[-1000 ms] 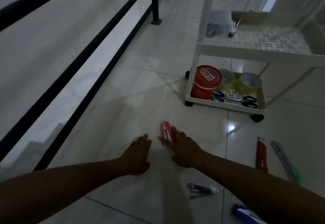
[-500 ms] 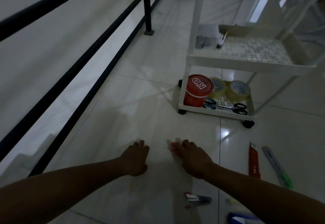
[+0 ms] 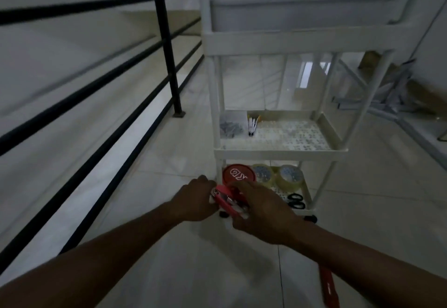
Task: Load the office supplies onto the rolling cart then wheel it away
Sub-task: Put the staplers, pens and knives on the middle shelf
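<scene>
Both hands clamped on a red stapler (image 3: pixel 227 201): left hand (image 3: pixel 194 198) curled round its near-left end, right hand (image 3: pixel 262 211) closed over its right side, the stapler held off the floor just in front of the rolling cart (image 3: pixel 278 155) at bottom-tray height. Cart is white, three tiers on small black casters, standing on glossy pale floor tiles (image 3: pixel 145 211) with thin grout lines. Bottom tray (image 3: pixel 307 192) holds a red round tub (image 3: pixel 238 174) at its left, two rolls of clear tape (image 3: pixel 277 176) beside it, and black scissors (image 3: pixel 296 201) toward the near right. Middle tray (image 3: pixel 290 133) has a perforated base, with a small bag of dark clips (image 3: pixel 231 126) and a bundle of pens (image 3: pixel 252 123) in its far-left corner. A red utility knife (image 3: pixel 327 288) lies on the tiles near right, partly behind the right forearm. A black metal railing (image 3: pixel 167 41) runs along the left. Light is dim; the frame edges are blurred.
</scene>
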